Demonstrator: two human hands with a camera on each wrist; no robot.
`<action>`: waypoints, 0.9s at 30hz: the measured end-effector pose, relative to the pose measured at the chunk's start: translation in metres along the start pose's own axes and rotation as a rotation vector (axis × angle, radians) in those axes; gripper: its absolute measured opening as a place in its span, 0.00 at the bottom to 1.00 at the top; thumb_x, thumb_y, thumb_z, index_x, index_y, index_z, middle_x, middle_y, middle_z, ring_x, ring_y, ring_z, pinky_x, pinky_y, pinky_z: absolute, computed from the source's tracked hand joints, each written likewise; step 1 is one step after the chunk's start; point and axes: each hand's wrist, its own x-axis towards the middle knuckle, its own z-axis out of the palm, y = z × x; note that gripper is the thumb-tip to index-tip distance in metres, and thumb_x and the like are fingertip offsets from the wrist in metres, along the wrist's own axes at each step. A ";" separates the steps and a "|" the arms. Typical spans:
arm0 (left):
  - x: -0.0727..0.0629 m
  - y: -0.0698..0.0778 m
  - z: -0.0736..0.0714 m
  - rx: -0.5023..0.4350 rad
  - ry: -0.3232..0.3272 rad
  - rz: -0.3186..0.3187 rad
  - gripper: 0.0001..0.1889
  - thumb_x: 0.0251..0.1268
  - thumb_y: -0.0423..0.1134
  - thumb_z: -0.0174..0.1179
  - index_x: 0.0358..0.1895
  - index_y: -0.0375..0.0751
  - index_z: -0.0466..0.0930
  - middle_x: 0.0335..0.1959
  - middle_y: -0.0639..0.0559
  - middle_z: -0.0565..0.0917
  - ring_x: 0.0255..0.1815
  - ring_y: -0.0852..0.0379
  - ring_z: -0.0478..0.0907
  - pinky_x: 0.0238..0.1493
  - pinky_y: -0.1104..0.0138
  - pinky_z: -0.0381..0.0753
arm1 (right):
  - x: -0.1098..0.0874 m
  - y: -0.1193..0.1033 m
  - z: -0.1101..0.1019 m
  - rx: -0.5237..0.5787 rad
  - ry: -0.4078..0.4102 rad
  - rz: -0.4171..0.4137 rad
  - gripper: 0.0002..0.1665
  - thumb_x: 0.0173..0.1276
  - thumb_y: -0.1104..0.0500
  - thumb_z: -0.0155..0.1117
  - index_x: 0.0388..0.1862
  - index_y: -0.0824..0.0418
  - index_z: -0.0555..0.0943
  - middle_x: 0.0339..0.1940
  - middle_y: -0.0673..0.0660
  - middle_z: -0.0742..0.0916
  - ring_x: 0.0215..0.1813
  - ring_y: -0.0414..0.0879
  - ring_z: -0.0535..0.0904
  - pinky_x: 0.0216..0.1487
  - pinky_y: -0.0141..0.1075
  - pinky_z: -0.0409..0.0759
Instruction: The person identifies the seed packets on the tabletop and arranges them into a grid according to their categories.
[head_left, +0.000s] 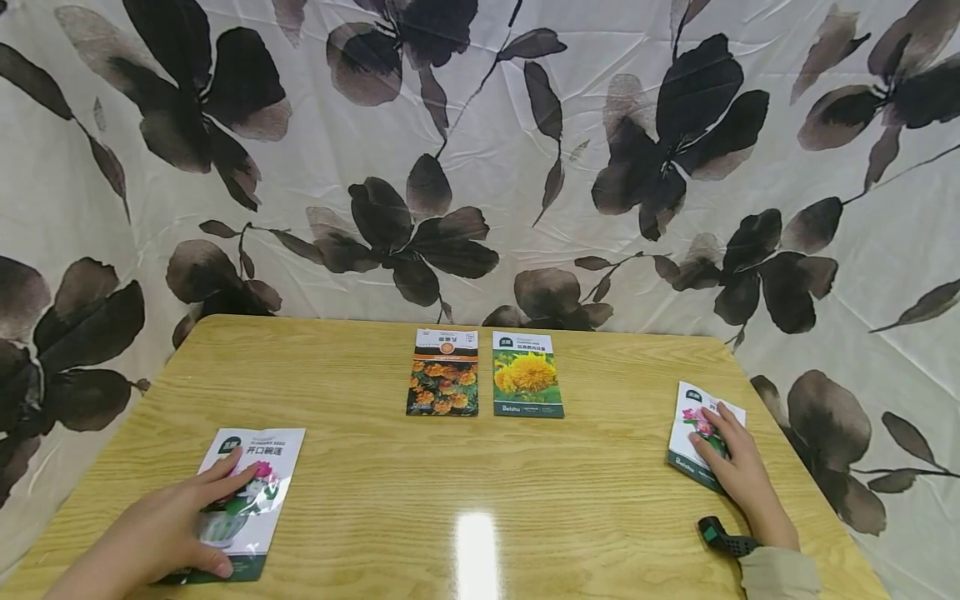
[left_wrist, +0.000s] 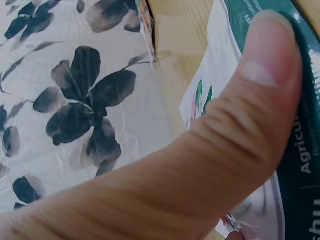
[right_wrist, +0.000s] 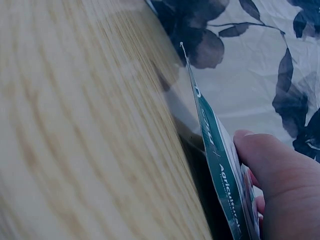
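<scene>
Two packets, worktop, twelve o'clock; left packet at nine beneath left grip, right packet at three beneath right grip, fingers apart. Arranging, apparently; next move likely calls for sliding or pinching.

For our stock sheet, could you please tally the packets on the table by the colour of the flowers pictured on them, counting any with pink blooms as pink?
Pink-flower packets: 2
Orange-flower packet: 1
Yellow-flower packet: 1
Total: 4
</scene>
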 end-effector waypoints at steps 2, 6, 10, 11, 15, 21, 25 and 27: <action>0.001 0.002 0.000 0.004 -0.005 0.002 0.64 0.23 0.67 0.77 0.74 0.43 0.65 0.74 0.28 0.59 0.62 0.22 0.68 0.49 0.33 0.72 | 0.000 0.000 0.000 0.003 0.000 0.000 0.37 0.73 0.50 0.60 0.74 0.67 0.64 0.78 0.73 0.56 0.75 0.77 0.47 0.64 0.75 0.47; 0.001 0.009 -0.003 0.000 -0.013 0.001 0.63 0.23 0.66 0.78 0.73 0.42 0.67 0.73 0.27 0.59 0.62 0.21 0.68 0.50 0.33 0.72 | 0.000 0.000 0.000 0.005 0.001 -0.003 0.37 0.73 0.50 0.60 0.74 0.67 0.64 0.77 0.74 0.56 0.75 0.77 0.48 0.64 0.75 0.47; 0.000 0.016 -0.005 -0.003 -0.019 0.003 0.63 0.22 0.65 0.79 0.73 0.42 0.68 0.73 0.27 0.59 0.61 0.20 0.67 0.50 0.33 0.71 | -0.001 -0.001 -0.001 0.011 0.001 -0.006 0.37 0.73 0.50 0.60 0.74 0.68 0.64 0.77 0.74 0.56 0.75 0.77 0.48 0.64 0.75 0.47; 0.000 0.018 -0.005 -0.004 -0.023 0.002 0.63 0.22 0.64 0.79 0.73 0.42 0.68 0.73 0.27 0.59 0.61 0.20 0.67 0.50 0.33 0.71 | -0.001 -0.001 -0.001 0.012 0.000 -0.004 0.37 0.73 0.50 0.60 0.74 0.68 0.64 0.77 0.74 0.56 0.75 0.77 0.48 0.64 0.75 0.47; 0.001 0.024 -0.005 -0.007 -0.038 0.000 0.62 0.22 0.64 0.79 0.72 0.40 0.69 0.73 0.27 0.60 0.61 0.20 0.67 0.50 0.33 0.71 | -0.001 -0.001 -0.001 0.011 0.000 0.000 0.38 0.73 0.50 0.60 0.74 0.67 0.64 0.78 0.73 0.56 0.75 0.76 0.47 0.65 0.75 0.47; 0.002 0.028 -0.004 -0.003 -0.039 0.013 0.61 0.23 0.63 0.79 0.72 0.41 0.69 0.73 0.27 0.60 0.61 0.20 0.67 0.50 0.33 0.71 | -0.001 -0.001 0.000 0.014 0.002 -0.005 0.37 0.73 0.50 0.60 0.74 0.67 0.64 0.78 0.73 0.56 0.75 0.76 0.47 0.65 0.75 0.47; 0.002 0.031 -0.004 -0.004 -0.047 0.012 0.61 0.24 0.63 0.79 0.73 0.42 0.68 0.73 0.28 0.59 0.62 0.20 0.67 0.50 0.33 0.71 | -0.002 -0.001 -0.001 0.018 0.001 -0.002 0.37 0.73 0.50 0.60 0.74 0.67 0.64 0.78 0.73 0.56 0.75 0.76 0.47 0.65 0.75 0.46; 0.002 0.032 -0.004 -0.006 -0.043 0.017 0.61 0.23 0.63 0.79 0.73 0.43 0.68 0.74 0.28 0.59 0.62 0.21 0.68 0.50 0.33 0.72 | -0.002 -0.001 -0.001 0.019 0.003 0.001 0.37 0.73 0.50 0.60 0.74 0.67 0.64 0.78 0.73 0.56 0.75 0.76 0.47 0.65 0.75 0.46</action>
